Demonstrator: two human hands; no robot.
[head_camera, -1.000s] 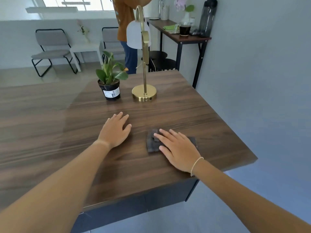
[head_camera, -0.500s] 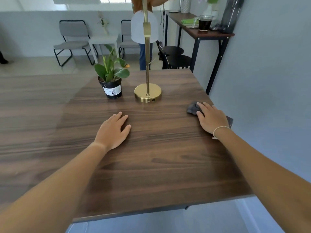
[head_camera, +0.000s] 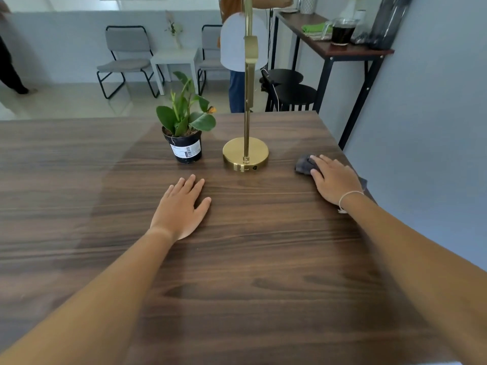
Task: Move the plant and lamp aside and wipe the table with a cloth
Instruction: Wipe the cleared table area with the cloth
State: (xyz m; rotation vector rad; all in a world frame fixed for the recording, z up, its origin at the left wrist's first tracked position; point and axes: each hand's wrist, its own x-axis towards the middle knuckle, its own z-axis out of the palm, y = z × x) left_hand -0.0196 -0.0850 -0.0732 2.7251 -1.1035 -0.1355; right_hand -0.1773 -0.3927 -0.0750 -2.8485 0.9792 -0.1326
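A dark wood table [head_camera: 250, 272] fills the view. A small green plant in a black pot [head_camera: 185, 146] stands near the far edge, with a brass lamp [head_camera: 246, 154] with a white shade just to its right. My right hand [head_camera: 334, 179] presses flat on a dark grey cloth [head_camera: 303, 164] at the table's right edge, right of the lamp base. Most of the cloth is hidden under the palm. My left hand [head_camera: 183, 209] rests flat on the wood, fingers apart, in front of the plant and holding nothing.
A grey wall [head_camera: 427, 127] runs close along the table's right edge. Behind stands a narrow high table [head_camera: 342, 48] with a dark drink, a green cloth and a bottle, black stools [head_camera: 290, 90], grey chairs, a white side table and a person.
My right hand has slid the cloth from the near middle of the table out to the far right edge, beside the lamp. The left hand stays flat in place.
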